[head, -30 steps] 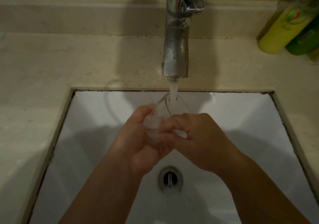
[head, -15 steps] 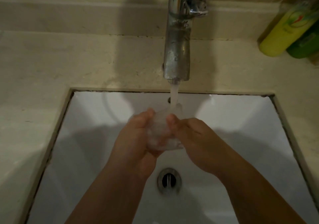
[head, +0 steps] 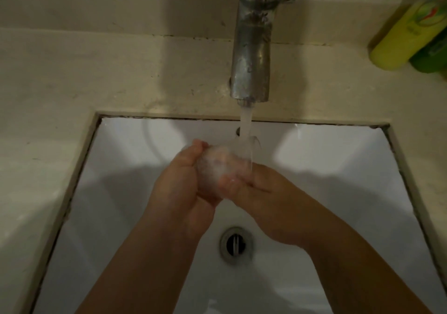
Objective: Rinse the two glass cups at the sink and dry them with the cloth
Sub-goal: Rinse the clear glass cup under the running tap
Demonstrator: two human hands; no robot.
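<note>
Head view: Over the white sink (head: 101, 192), a person's left hand (head: 180, 192) and right hand (head: 266, 197) both curl around a glass cup (head: 225, 166), held under water streaming from the chrome faucet (head: 251, 55); yellow bottle (head: 408, 28) behind.

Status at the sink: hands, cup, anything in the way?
Left hand and right hand both grip one glass cup. Cup under running faucet stream, over sink. Second cup, cloth not in view. Nothing obstructing.

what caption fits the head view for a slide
Both hands hold a glass cup under the running faucet.
</note>
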